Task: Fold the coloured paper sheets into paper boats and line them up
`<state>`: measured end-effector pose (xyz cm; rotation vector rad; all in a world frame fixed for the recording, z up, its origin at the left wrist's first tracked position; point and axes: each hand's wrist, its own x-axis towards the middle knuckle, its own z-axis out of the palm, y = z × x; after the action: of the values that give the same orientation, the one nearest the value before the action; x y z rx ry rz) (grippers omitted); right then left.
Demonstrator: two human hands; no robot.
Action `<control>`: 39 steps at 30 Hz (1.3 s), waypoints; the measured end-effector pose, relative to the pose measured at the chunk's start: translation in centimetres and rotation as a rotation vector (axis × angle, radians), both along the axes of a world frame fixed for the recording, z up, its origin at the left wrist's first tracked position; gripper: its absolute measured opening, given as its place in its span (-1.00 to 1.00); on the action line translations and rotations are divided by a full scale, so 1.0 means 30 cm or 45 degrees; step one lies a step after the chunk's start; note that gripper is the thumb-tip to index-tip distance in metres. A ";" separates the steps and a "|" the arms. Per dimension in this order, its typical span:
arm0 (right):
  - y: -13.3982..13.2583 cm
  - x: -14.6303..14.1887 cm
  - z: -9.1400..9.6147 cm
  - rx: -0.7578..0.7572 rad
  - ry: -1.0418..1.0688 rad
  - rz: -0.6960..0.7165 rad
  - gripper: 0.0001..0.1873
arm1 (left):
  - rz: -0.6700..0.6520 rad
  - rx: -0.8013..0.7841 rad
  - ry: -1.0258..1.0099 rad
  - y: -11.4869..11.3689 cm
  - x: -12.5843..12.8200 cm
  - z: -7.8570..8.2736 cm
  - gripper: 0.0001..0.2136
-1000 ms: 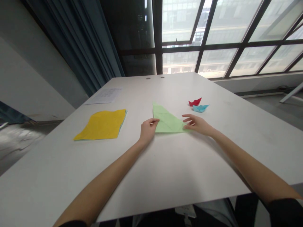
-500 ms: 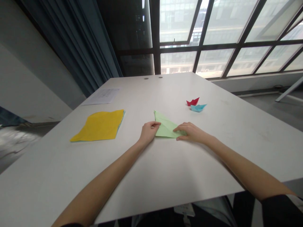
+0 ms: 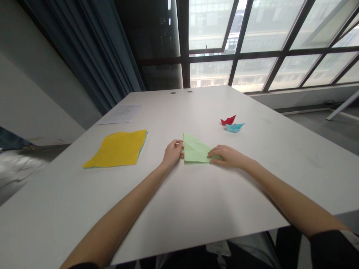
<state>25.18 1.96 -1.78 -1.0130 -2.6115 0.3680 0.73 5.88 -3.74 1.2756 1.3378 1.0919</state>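
Note:
A light green sheet of paper, folded to a roughly triangular shape with a crease across it, lies flat on the white table in front of me. Its upright edge is on the left and its sloping edge runs down to the right. My left hand rests beside the left edge, fingers bent and slightly apart, the fingertips touching or nearly touching the paper. Over the right corner is my right hand, its fingers and thumb gripping and pressing the paper there. That corner is hidden under the fingers.
Yellow paper sheets with a bluish layer beneath lie to the left. Behind them is a printed white sheet. A red paper boat and a blue paper boat stand at right on the table.
My left hand has slid left off the paper, baring its left edge. The paper's top tip sits slightly lower and its upper left looks flatter. My right hand has barely shifted.

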 end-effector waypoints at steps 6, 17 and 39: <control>-0.012 -0.009 0.002 0.170 -0.085 -0.085 -0.71 | 0.026 -0.096 -0.049 -0.002 0.000 0.002 -0.84; 0.039 0.000 -0.028 -0.220 0.874 -0.744 -0.68 | 0.232 0.042 -0.054 0.011 -0.017 -0.006 -0.72; 0.056 0.014 -0.008 -0.879 1.656 -0.939 -0.78 | -0.111 0.027 -0.186 -0.014 -0.011 0.043 -0.75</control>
<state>25.59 3.66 -2.02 -1.2080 -0.8770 1.2241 0.41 5.47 -2.45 1.2335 1.1544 1.1184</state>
